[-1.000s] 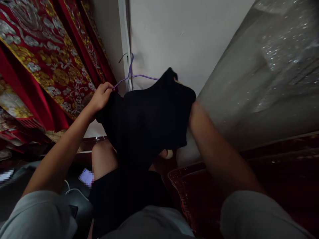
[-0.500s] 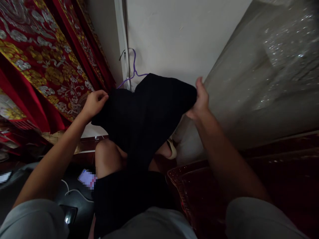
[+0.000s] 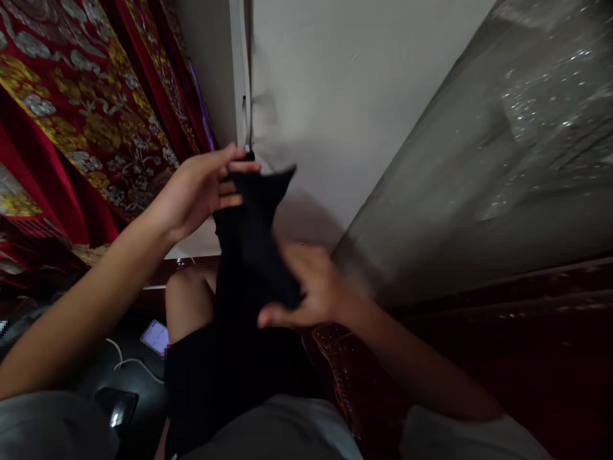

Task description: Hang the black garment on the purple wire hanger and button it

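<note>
A black garment (image 3: pixel 249 243) hangs folded narrow in front of me, above my bare knee (image 3: pixel 184 300). My left hand (image 3: pixel 196 188) pinches its top edge, fingers closed on the cloth. My right hand (image 3: pixel 311 287), blurred by motion, is against the garment's lower right side with the thumb under the cloth and the fingers curled around it. The purple hanger seen before shows only as a faint purple streak (image 3: pixel 204 124) against the red cloth at the left.
Red and gold embroidered fabric (image 3: pixel 86 102) hangs at the left. A white wall (image 3: pixel 335 96) is ahead, a glittery grey sheet (image 3: pixel 502 140) at the right. A lit phone (image 3: pixel 154 335) with a white cable and a second dark phone (image 3: pixel 115 406) lie at the lower left.
The garment, spread wide between both hands before, is now gathered into a narrow fold. My right hand moved down and left to its lower part. The purple hanger has left the garment.
</note>
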Demonstrator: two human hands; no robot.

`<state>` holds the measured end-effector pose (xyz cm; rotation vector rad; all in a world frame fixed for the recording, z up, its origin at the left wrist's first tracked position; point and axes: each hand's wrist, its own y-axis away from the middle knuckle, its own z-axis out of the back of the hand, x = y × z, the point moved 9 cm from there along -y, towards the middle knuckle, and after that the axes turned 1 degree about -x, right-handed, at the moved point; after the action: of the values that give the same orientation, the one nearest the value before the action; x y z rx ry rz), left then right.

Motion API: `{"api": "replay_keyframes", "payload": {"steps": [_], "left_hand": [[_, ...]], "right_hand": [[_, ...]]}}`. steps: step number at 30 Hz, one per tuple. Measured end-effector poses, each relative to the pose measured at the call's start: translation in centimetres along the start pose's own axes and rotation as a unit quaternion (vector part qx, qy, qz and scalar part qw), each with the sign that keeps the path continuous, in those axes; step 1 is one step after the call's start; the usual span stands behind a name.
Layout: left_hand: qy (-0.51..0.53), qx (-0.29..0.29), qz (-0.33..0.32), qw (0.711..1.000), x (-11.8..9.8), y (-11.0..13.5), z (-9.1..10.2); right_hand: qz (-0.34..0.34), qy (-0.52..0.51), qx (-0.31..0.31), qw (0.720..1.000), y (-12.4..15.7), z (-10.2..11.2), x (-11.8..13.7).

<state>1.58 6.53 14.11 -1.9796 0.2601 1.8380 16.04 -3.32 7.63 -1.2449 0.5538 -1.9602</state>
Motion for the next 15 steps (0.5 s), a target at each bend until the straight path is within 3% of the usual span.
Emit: {"api": "replay_keyframes", "payload": {"steps": [2, 3, 4, 6, 8, 9, 12, 15], "left_hand": [[-0.036, 0.031, 0.062, 0.997, 1.7, 2.2, 1.1], [-0.075, 0.063, 0.092, 0.991, 2.5, 3.3, 1.6], [-0.116, 0.097, 0.114, 0.982, 3.1, 4.4, 2.1], [-0.192, 0.145, 0.132, 0.962, 3.4, 6.0, 3.2], [-0.266, 0.145, 0.103, 0.947, 2.2, 5.9, 4.5], [-0.299, 0.13, 0.076, 0.942, 1.2, 5.2, 5.2], [-0.375, 0.054, -0.023, 0.925, -2.0, 1.4, 7.5], [-0.434, -0.028, -0.106, 0.894, -3.7, -2.6, 9.4]], "right_hand": [[0.05, -0.018, 0.152, 0.987, 0.4, -3.3, 2.4], [0.065, -0.029, 0.198, 0.978, 0.3, -3.8, 3.0], [0.068, -0.042, 0.2, 0.977, 0.0, -3.3, 3.0], [0.039, -0.053, 0.09, 0.994, -1.4, 0.1, 1.3], [-0.031, -0.034, -0.039, 0.998, -1.7, 3.6, -2.5], [-0.087, -0.03, -0.073, 0.993, -1.4, 4.5, -5.0], [-0.263, -0.112, -0.112, 0.952, -0.7, 4.6, -12.6], [-0.319, -0.217, -0.235, 0.892, -2.7, 5.9, -16.9]]}}
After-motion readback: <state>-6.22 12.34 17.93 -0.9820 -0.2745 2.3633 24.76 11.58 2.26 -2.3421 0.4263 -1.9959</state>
